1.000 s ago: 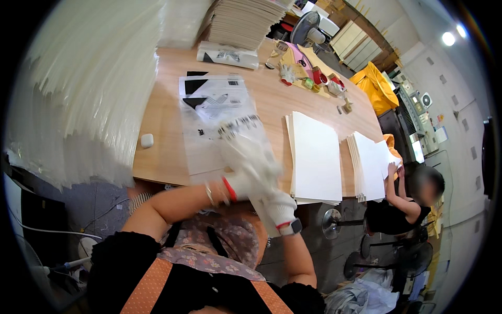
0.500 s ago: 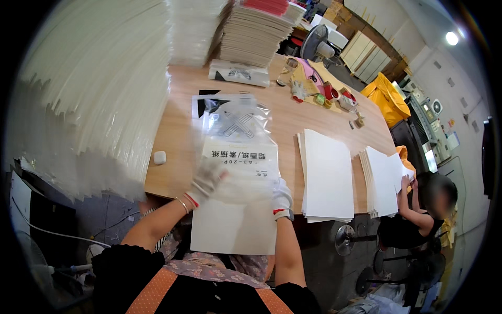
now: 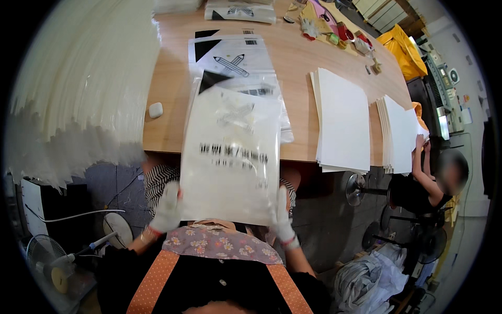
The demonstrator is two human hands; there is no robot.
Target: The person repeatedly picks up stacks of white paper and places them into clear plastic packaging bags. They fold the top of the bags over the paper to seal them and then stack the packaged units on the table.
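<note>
- 2 white-gloved hands of mine flank a clear printed plastic bag (image 3: 230, 193) with white paper inside, close to its lower corners
- My left hand (image 3: 168, 210) is at the bag's left edge, fingers pointing upward alongside it; I cannot tell whether they pinch the plastic
- My right hand (image 3: 284, 222) is at the right edge, fingers extended and blurred; I cannot tell whether they grasp or merely touch
- The bag reaches from just before my floral apron (image 3: 222, 243) over the near edge of the wooden table (image 3: 298, 47), its lower end off the tabletop
- Its upper part overlaps other printed bags (image 3: 251, 55) showing a black corner triangle, crossed pencils and a barcode
- To their left lie a small white rounded case (image 3: 156, 110) and, past it, a tall pile of clear plastic bags (image 3: 94, 78)
- On my right are 2 stacks of white paper, a nearer stack (image 3: 342, 120) and a farther stack (image 3: 398, 138), well apart from my hands
- Beside the farther stack, a co-worker (image 3: 418, 183) has both hands at some white paper
</note>
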